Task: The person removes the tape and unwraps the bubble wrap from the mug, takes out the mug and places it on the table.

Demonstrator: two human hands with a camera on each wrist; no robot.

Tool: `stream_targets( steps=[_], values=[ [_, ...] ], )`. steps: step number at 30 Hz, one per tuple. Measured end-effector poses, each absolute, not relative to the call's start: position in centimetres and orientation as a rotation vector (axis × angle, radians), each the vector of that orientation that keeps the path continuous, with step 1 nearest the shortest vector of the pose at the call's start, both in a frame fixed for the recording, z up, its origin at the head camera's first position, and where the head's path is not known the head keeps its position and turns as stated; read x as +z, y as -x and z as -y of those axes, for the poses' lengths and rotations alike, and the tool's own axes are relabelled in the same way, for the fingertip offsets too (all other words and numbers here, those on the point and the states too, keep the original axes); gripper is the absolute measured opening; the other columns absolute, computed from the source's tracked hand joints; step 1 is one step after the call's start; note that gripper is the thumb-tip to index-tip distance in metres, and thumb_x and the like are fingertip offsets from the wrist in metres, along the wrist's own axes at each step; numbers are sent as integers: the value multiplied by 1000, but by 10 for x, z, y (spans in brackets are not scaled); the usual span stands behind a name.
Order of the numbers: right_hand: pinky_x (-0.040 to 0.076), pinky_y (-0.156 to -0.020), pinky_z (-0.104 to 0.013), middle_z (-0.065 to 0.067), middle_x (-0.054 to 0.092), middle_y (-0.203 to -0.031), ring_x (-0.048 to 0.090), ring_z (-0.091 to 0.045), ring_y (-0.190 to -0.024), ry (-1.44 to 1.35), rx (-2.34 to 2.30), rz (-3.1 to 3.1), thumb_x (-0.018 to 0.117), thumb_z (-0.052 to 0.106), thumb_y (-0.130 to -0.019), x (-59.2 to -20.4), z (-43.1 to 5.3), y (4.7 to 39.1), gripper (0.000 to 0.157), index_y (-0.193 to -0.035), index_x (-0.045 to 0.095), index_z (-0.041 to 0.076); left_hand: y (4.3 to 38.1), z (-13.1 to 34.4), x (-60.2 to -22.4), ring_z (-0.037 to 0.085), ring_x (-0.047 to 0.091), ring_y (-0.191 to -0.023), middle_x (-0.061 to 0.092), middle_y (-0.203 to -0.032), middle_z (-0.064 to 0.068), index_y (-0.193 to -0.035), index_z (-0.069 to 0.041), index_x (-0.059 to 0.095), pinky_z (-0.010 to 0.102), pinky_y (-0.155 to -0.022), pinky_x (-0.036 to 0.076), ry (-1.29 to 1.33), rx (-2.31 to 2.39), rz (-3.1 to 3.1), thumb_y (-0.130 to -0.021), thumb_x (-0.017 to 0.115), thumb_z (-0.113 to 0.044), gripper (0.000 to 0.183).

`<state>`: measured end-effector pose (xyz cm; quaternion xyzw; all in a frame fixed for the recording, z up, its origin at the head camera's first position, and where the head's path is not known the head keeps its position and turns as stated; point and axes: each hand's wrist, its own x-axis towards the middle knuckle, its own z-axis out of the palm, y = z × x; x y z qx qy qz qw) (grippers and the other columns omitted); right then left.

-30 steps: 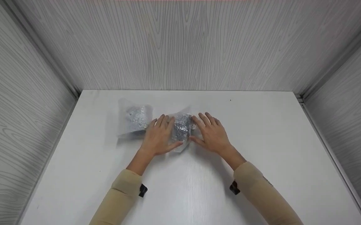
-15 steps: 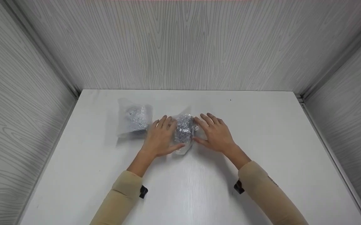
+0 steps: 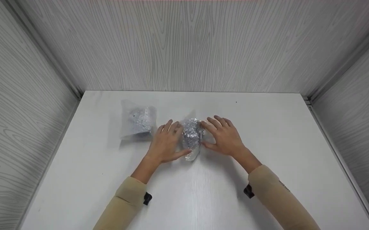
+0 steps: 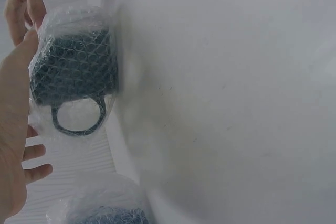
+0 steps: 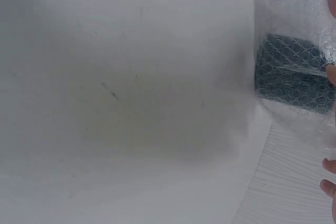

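Near the middle of the head view, a bubble-wrapped mug (image 3: 191, 132) sits on a white table (image 3: 184, 198) between two hands. The left hand (image 3: 165, 143), fingers extended and thumb spread wide, touches its left side and near end; the right hand (image 3: 224, 137), loosely bent with a gap between thumb and forefinger, rests against its right side. Neither closes round it. With so light a touch, slick film could slide under the fingertips and let the mug skid or tip, I judge. Left of centre, a second bubble-wrapped package (image 3: 139, 119) lies just beside the left hand's outer fingers, so a careless sideways shift might knock it. On the right sleeve (image 3: 270, 195), lower right, a small dark mark may be lettering, but it is too small to read.

At the left of the left wrist view, the mug's dark body and handle show through the bubbles, the handle toward the bottom of the frame. That handle seems the likeliest part to chip if the bundle fell. No label or brand can be made out.

On the right edge of the right wrist view, a fold crosses the dark wrapped body; tugging there could loosen the wrap. Fingers are mostly cut off, and no writing is legible.
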<state>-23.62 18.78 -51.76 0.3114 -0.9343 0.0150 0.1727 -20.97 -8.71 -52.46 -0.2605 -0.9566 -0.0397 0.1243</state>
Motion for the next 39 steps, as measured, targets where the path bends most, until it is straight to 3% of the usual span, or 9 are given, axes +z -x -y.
stream_targets(
  steps=[9, 26, 39],
  values=[
    [56, -102, -55, -9, 62, -152, 61, -37, -136, -897, -30, 2630, 66, 62, -94, -513, -195, 233, 71, -153, 55, 24, 203, 83, -529, 37, 54, -144, 60, -148, 11, -144, -12, 55, 52, -115, 49, 762, -15, 2671, -90, 57, -80, 88],
    [56, -105, -56, -7, 59, -156, 57, -37, -141, -910, -45, 2643, 68, 59, -94, -508, -199, 229, 69, -153, 55, 26, 189, 79, -530, 35, 59, -137, 63, -140, 10, -143, -14, 55, 52, -113, 50, 749, -18, 2633, -85, 56, -86, 92],
    [57, -105, -56, -12, 59, -155, 56, -38, -143, -872, 98, 2629, 72, 45, -94, -508, -191, 209, 60, -147, 60, 19, 202, 93, -532, 35, 61, -134, 67, -136, 9, -143, -15, 54, 51, -111, 52, 750, 71, 2595, -88, 72, -63, 75]
  ],
)
